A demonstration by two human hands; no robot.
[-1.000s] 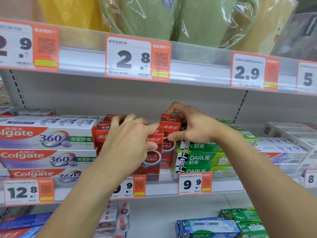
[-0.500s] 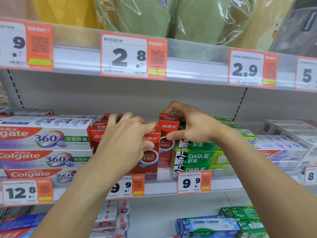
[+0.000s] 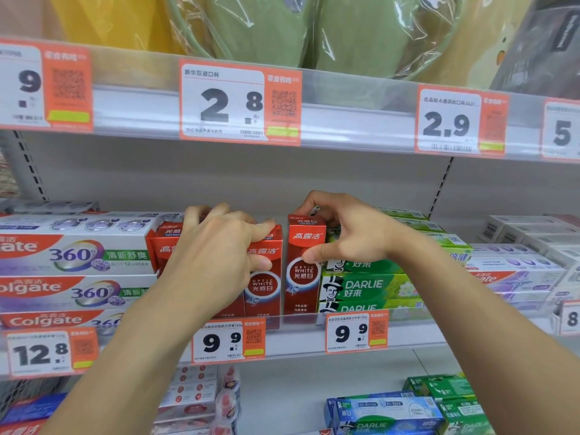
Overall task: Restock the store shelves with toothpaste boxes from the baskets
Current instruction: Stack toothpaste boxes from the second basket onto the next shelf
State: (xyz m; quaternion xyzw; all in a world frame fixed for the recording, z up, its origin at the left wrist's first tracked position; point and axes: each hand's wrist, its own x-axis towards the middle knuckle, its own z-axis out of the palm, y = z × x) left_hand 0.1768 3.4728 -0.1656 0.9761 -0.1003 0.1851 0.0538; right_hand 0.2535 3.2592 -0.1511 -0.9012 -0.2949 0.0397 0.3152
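The right hand (image 3: 348, 237) held one upright red toothpaste box (image 3: 303, 265) on the shelf (image 3: 314, 334); the left hand (image 3: 219, 255), just beside it, gripped its neighbours (image 3: 265, 277). Best to press the boxes flush, faces forward, closing the gap between both grips.

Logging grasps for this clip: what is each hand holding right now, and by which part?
The right hand pinches the rightmost upright red box near its top, thumb on front, fingers behind. The left hand grips the neighbouring red boxes over their tops.
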